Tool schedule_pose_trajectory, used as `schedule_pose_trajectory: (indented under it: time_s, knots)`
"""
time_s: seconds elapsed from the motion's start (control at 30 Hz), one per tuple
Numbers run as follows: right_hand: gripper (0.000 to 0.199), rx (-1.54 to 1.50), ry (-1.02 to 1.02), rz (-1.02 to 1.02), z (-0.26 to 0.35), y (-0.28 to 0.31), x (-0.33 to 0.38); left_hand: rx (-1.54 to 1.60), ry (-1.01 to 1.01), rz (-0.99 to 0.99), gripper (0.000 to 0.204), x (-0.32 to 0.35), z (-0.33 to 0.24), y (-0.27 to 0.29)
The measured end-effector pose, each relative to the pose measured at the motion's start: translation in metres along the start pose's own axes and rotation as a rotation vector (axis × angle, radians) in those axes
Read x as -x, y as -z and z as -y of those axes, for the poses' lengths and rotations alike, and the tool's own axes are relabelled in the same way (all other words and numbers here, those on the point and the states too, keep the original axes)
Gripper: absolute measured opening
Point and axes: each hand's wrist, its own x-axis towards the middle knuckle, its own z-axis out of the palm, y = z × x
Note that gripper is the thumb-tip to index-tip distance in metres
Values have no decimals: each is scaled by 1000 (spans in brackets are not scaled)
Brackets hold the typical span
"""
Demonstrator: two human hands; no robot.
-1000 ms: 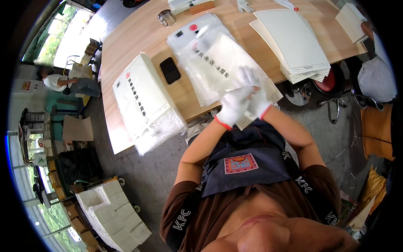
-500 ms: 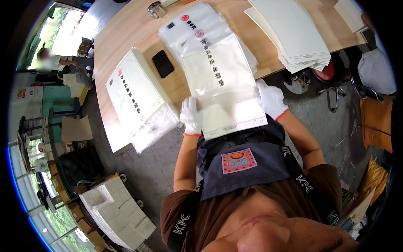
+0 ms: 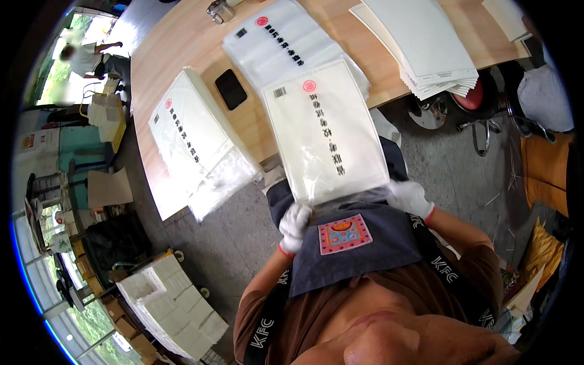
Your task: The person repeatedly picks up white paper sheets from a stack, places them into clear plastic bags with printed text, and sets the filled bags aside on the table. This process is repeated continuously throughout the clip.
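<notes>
Both my hands wear white gloves with red cuffs. They hold a clear plastic bag (image 3: 325, 137) with a white sheet inside, printed with dark characters and a red round mark. My left hand (image 3: 294, 224) grips its near left corner and my right hand (image 3: 410, 198) grips its near right corner. The bag is lifted over the table's near edge and my dark apron. A stack of similar printed bags (image 3: 274, 45) lies on the wooden table (image 3: 167, 61) beyond it.
Another pile of bagged sheets (image 3: 194, 140) overhangs the table's left edge, next to a black phone (image 3: 231, 89). A stack of cream sheets (image 3: 426, 45) lies at right, a metal tin (image 3: 218, 11) at the back. White boxes (image 3: 167, 304) stand on the floor; stools (image 3: 471, 100) at right; a person (image 3: 82, 58) far left.
From together at one bag's near edge, my hands spread to its two corners and drew it off the table toward my body, raising it above my apron.
</notes>
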Motion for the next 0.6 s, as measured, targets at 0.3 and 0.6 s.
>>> schedule_pose_trajectory:
  time_s: [0.3,0.6]
  knots:
    - [28,-74,-113,-72,-18,-1,-60,82,212,33,27,-14,32,-28]
    - [32,-1231,-413,7,-54,-17,-159,394,801,160,40,-95,83,-24]
